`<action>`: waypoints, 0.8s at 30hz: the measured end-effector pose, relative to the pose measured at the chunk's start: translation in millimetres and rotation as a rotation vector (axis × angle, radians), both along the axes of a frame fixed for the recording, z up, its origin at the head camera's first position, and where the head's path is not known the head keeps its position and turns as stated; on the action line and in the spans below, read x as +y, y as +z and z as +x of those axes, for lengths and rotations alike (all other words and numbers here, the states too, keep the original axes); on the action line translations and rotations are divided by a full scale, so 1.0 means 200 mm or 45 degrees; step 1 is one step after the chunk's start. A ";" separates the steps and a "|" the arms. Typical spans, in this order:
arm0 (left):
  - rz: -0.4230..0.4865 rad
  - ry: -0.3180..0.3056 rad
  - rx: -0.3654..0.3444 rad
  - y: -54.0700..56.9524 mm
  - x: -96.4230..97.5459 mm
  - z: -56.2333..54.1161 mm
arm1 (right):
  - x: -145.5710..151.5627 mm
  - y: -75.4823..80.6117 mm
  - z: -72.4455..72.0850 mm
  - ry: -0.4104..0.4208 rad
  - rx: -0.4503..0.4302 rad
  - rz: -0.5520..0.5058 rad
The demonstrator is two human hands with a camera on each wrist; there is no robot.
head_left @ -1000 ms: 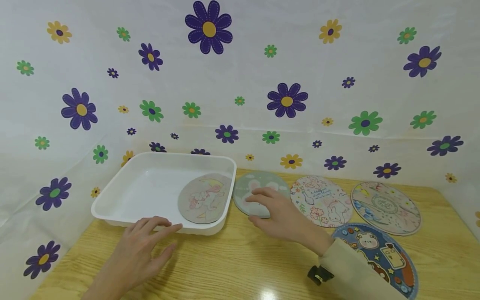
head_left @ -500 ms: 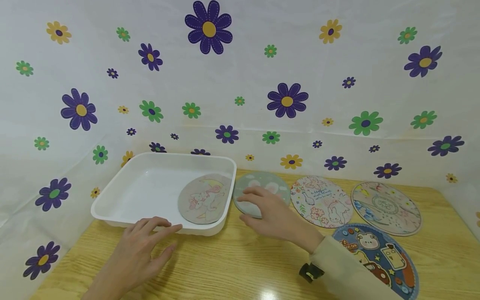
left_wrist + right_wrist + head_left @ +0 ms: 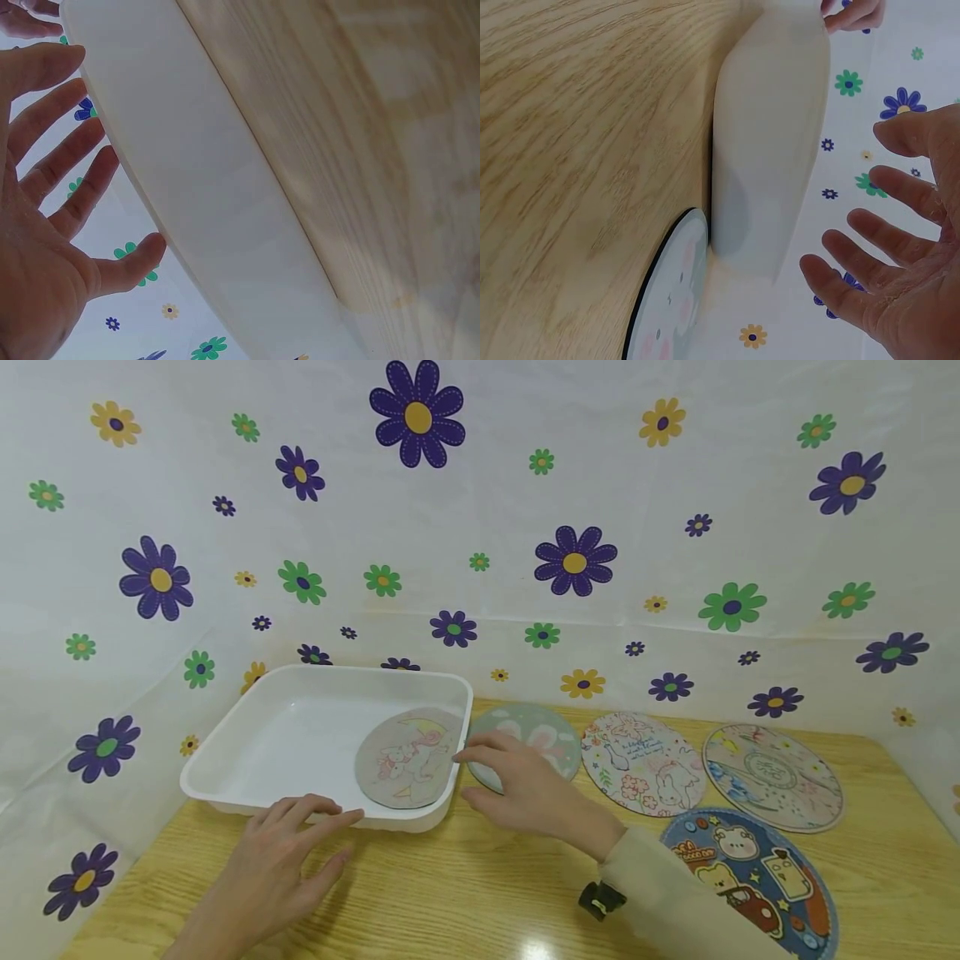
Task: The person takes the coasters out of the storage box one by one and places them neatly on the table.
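Note:
A white rectangular tray stands at the left, with a pale round mat tilted against its right inner side. My left hand is at the front rim, fingertips right at the edge and nothing gripped. Relaxed fingers of my right hand reach the tray's right rim, overlapping a grey-green round mat beneath. In the right wrist view that mat lies on the table beside the tray wall, and the right hand is spread above, holding nothing.
To the right lie a white bunny-print round mat, a floral round mat and a blue cartoon round mat, partly covered by the right sleeve. A flower-print cloth hangs behind the wooden table.
My right hand has moved left, from over the grey-green mat to the tray's right rim, uncovering more of that mat and the blue one. My left hand has stayed in place.

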State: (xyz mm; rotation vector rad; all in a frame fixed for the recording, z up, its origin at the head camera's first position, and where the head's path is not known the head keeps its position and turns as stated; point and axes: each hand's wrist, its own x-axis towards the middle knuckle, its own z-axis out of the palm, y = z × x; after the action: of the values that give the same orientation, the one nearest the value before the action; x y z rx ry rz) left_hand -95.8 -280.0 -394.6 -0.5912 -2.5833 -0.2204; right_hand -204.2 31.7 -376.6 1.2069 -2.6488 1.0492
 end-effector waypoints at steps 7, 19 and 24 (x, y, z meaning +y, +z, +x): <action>0.004 0.005 -0.013 0.00 0.00 0.00 | -0.05 0.02 0.01 -0.002 -0.006 0.034; 0.016 0.002 -0.016 0.01 0.01 0.00 | -0.15 0.02 0.00 0.099 0.037 0.057; 0.016 -0.002 -0.007 0.01 0.01 0.00 | -0.19 0.02 -0.02 0.122 0.082 0.102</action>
State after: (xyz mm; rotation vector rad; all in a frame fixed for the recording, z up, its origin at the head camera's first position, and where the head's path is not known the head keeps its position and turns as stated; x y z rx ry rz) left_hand -95.5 -278.4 -393.6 -0.5886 -2.5852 -0.2384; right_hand -209.2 -7.1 -372.9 1.3707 -2.6313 0.9074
